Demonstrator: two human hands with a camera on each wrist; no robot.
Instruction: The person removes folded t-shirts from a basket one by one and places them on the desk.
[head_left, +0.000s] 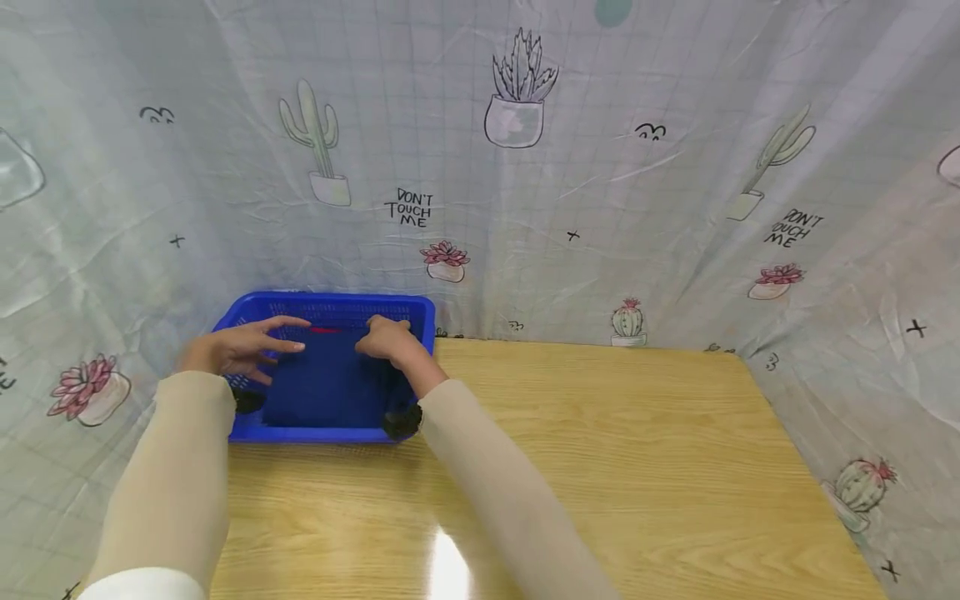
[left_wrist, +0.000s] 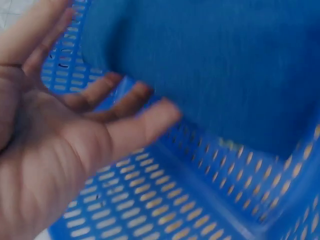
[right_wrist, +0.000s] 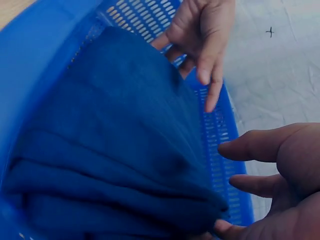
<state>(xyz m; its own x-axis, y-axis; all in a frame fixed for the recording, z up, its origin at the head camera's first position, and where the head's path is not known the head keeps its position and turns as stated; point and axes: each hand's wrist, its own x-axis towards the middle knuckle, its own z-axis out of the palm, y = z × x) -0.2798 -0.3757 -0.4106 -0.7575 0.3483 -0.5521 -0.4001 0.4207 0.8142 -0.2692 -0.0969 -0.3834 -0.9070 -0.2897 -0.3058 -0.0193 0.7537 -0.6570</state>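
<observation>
A folded dark blue cloth [head_left: 330, 383] lies in a blue perforated plastic basket [head_left: 315, 435]; its stacked folds show in the right wrist view. At the cloth's left side is my left hand [head_left: 247, 346], fingers spread and partly straight. In the left wrist view that hand [left_wrist: 65, 130] has its fingertips close to the cloth's edge [left_wrist: 200, 65]; whether they touch cannot be told. My right hand [head_left: 390, 340] is over the basket's right part. In the right wrist view its fingers [right_wrist: 255, 145] are parted, with a lower fingertip at the cloth's corner.
The basket stands on a wood-grain table [head_left: 600, 450], at its back left. Behind and beside it hangs a pale curtain [head_left: 465, 167] printed with potted plants. A small red patch [head_left: 325, 331] shows near the basket's back wall. Dark patches [head_left: 402, 422] sit at the front corners.
</observation>
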